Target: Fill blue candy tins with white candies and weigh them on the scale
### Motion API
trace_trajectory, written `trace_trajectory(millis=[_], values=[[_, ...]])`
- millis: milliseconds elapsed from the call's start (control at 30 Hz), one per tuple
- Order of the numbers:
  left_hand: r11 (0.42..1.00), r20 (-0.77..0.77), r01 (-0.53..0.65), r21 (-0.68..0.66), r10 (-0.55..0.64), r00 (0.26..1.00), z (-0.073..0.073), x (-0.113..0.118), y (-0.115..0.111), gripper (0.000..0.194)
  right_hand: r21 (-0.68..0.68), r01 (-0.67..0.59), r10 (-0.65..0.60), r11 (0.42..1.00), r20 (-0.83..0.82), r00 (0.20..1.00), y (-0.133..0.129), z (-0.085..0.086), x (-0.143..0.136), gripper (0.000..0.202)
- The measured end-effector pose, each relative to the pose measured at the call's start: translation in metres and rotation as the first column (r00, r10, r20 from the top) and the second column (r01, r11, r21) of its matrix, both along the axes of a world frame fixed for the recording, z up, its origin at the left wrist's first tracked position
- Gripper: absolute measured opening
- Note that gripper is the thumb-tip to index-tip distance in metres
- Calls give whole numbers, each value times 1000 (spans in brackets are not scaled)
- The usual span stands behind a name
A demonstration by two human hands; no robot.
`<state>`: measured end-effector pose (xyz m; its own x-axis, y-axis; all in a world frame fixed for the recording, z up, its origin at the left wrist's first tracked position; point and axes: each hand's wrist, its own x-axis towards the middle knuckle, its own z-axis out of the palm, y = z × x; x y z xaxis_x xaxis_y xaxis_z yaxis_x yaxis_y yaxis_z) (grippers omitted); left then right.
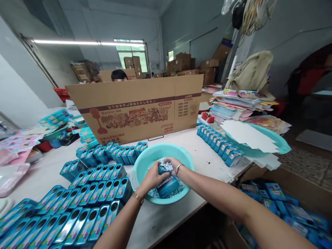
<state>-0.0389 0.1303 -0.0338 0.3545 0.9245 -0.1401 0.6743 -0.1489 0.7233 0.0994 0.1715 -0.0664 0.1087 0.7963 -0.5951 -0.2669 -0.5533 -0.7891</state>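
A turquoise plastic basin stands at the table's front edge, with small pale blue balls in its bottom. Inside it, my left hand is wrapped round a blue printed tin, which is tilted. My right hand is cupped over a heap of the balls at the tin's upper end; the fingertips are partly hidden. Rows of similar blue tins, with round dark holes in their tops, fill the table to the left of the basin.
A large cardboard sheet stands upright behind the basin, with a person's head beyond it. A row of tins and a second basin under white card sheets are on the right. A carton of blue tins sits below.
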Motion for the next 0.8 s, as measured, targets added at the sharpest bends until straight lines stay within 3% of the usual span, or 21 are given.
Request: trace_trajectory(millis=[67,133,200,333,433,533,667,800], values=[[999,-48,38,-19,-39,998,1,3,-5,92,-82,-92,94,992,20,995,4,2,10,27],[997,-189,80,-23,-83,979,3,8,-13,121,-136,-148,157,980,58,986,8,2,20,25],[991,-351,130,-15,-127,928,6,14,-21,130,-164,-186,206,969,111,972,10,0,27,21],[965,-519,253,64,-184,835,11,26,-27,95,-157,-260,292,953,240,926,6,-5,31,19],[956,-570,265,123,-150,808,11,29,-23,79,-104,-344,358,933,337,870,5,-5,29,20],[962,-578,225,151,-99,810,12,22,-16,71,-30,-436,403,899,444,801,13,-2,27,21],[969,-539,149,196,-20,842,16,-5,-4,55,54,-502,382,863,580,719,31,1,23,22],[928,-359,-29,371,172,917,6,-30,4,65,180,-489,259,854,668,698,31,-4,10,22]])
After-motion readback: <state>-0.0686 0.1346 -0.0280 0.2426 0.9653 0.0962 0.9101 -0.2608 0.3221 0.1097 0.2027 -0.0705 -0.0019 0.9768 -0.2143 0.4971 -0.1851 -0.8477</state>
